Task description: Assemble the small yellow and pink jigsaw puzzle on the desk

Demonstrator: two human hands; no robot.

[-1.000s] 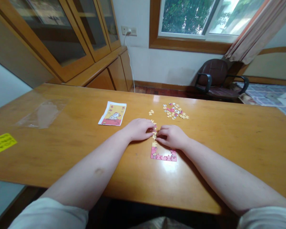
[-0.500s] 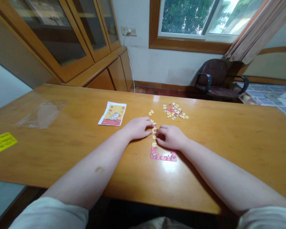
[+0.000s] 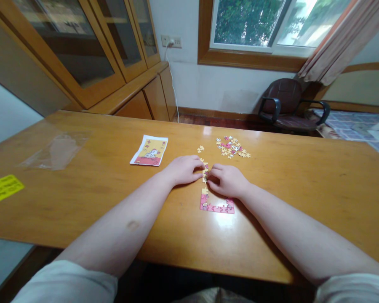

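Observation:
Between my two hands lies a narrow strip of joined yellow jigsaw puzzle pieces [image 3: 205, 173]. My left hand [image 3: 186, 170] is curled, thumb and fingertips gripping the strip from its left side. From the right, my right hand [image 3: 228, 180] pinches the strip's lower part, its fingers bent; they partly hide the pieces. Just below, a pink corner-and-edge section of the puzzle [image 3: 216, 208] lies flat, with a yellow piece at the top of its left side. A small gap separates that side from the strip.
Loose puzzle pieces [image 3: 231, 147] are heaped beyond my right hand, with a few yellow pieces [image 3: 200, 149] left of them. A picture card with a white cat [image 3: 150, 150], a clear plastic bag [image 3: 61, 151] and a yellow label [image 3: 4, 190] lie leftward on the wooden table [image 3: 107, 189].
The lower end of the yellow strip has shifted slightly away from me, so the gap to the pink section looks wider. Both hands have stayed almost in place.

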